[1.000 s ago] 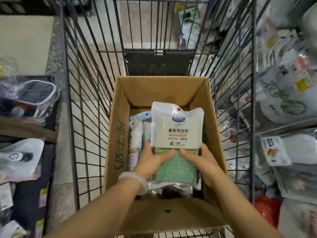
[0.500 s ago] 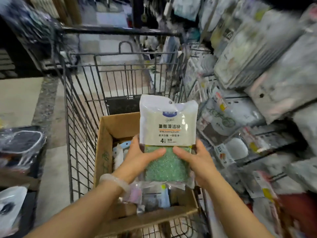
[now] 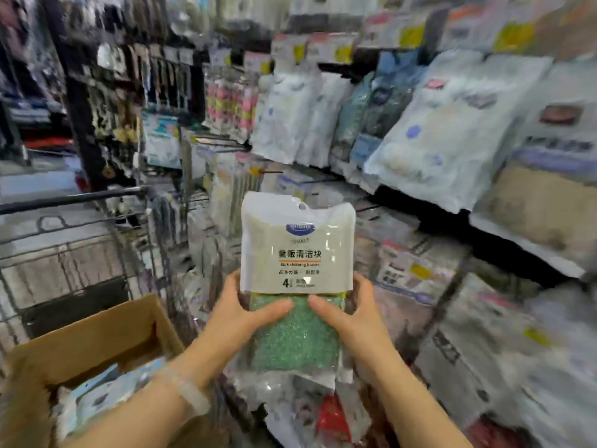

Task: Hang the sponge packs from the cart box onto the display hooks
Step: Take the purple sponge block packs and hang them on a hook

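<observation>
Green sponge pack (image 3: pixel 296 279) upright, long axis vertical; left hand (image 3: pixel 240 313), right hand (image 3: pixel 350 313) grip clasping lower sides.

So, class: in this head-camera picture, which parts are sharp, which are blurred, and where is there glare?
Head view: the sponge pack and both hands are fairly sharp; the shelf goods and cart smear with motion blur; small glare patches sit on the pack's plastic.

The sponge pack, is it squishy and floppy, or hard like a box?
Probably soft: the sponge pack is a thin plastic bag around green scrubby sponges. It likely weighs little, since the left hand and right hand pinch only its lower half. The shiny film may feel slippery.
</observation>
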